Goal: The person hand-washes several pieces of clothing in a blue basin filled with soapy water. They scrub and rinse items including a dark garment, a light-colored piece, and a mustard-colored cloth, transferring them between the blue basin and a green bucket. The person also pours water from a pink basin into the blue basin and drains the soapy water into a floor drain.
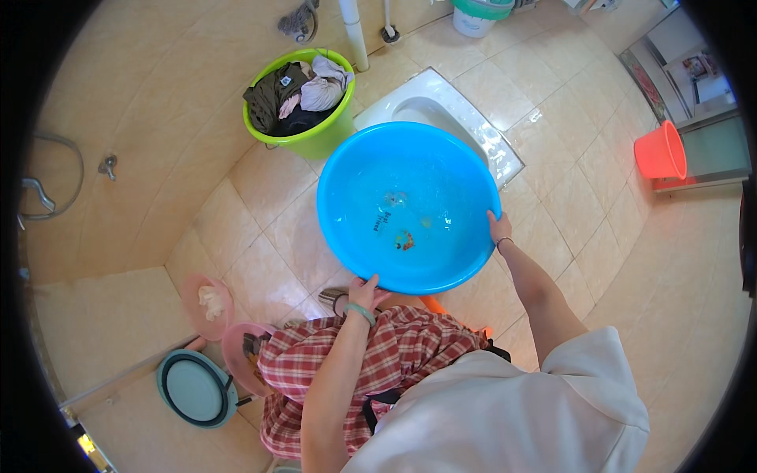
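A large round blue basin [355, 213] is held out in front of me, with wet-looking glints and a printed pattern on its bottom. My left hand [366, 293] grips its near rim, fingers hidden partly under the edge. At the right side of the rim, my right hand [498, 229] is closed round the edge. Just beyond the basin lies a white squat toilet [473, 130], which the basin partly covers. A lime-green bucket [331, 134] stands at the far left of the basin, filled with dark and pale clothes [322, 93].
Pink basins [189, 296] and a grey-blue folding basin [193, 386] are at my lower left. A coral bucket [661, 151] stands at the right by a doorway. A white pipe [354, 35], a brush [389, 33] and a white-and-green bucket [473, 24] are at the back.
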{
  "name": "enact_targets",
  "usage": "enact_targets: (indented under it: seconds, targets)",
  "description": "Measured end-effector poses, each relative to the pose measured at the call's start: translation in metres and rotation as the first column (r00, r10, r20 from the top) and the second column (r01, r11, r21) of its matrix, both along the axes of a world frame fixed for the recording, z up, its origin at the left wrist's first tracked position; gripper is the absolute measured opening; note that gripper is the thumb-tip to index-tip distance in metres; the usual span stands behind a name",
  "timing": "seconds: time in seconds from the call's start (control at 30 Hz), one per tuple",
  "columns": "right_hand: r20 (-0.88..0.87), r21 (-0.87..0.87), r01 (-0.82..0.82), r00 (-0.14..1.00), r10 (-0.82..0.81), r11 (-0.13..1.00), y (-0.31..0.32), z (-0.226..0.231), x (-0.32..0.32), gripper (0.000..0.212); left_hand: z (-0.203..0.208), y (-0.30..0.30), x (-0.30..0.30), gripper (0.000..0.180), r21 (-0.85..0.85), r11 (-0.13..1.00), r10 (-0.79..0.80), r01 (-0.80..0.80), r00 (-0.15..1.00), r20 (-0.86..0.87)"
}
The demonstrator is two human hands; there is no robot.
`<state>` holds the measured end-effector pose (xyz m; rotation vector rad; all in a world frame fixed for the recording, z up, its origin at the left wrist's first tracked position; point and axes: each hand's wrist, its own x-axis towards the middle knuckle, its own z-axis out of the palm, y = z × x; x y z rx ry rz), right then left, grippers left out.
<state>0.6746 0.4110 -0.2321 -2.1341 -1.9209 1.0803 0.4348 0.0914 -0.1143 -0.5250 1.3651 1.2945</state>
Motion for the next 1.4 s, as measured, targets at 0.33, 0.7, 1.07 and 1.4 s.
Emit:
enact_targets:
  seconds: [0.33, 0.7, 1.07, 1.4]
  targets:
    - [-0.551, -0.581, 0.162, 0.643, -0.532, 0.797, -0.057, 0.086, 0.013, 0.052, 0.068, 0.051, 0.013, 0.028, 0.293, 0.955, -0.001, 0.032, 0.994, -0.105]
    - [-0.44, -0.603, 0.259, 0.681, -0.585, 0.755, -0.044, 0.089, 0.014, 0.039, 0.085, 0.075, 0.019, 0.025, 0.324, 0.943, -0.036, 0.08, 0.989, -0.141]
    - [-0.445, -0.738, 0.226, 0.546, -0.71, 0.636, -0.039, 0.072, 0.017, 0.025, 0.093, 0.111, -0.002, 0.026, 0.401, 0.9, -0.059, 0.172, 0.958, -0.279]
    - [-0.426, -0.771, 0.275, 0.447, -0.787, 0.574, -0.04, 0.106, -0.02, 0.011, 0.116, 0.126, -0.017, 0.034, 0.419, 0.898, -0.011, 0.135, 0.958, -0.285]
